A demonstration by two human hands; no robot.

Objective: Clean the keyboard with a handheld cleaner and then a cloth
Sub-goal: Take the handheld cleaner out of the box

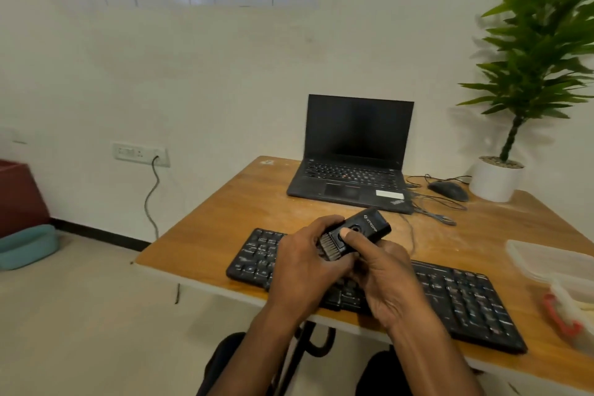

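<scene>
Keyboard [466, 302] lies along the near edge of the desk [225, 212], and you hold the handheld cleaner [360, 230] just above its left half, brush end down. Your left hand [305, 267] wraps the brush end and your right hand [385, 280] holds the body, thumb on its button. Brushing looks barely begun, and no cloth is identifiable yet.
</scene>
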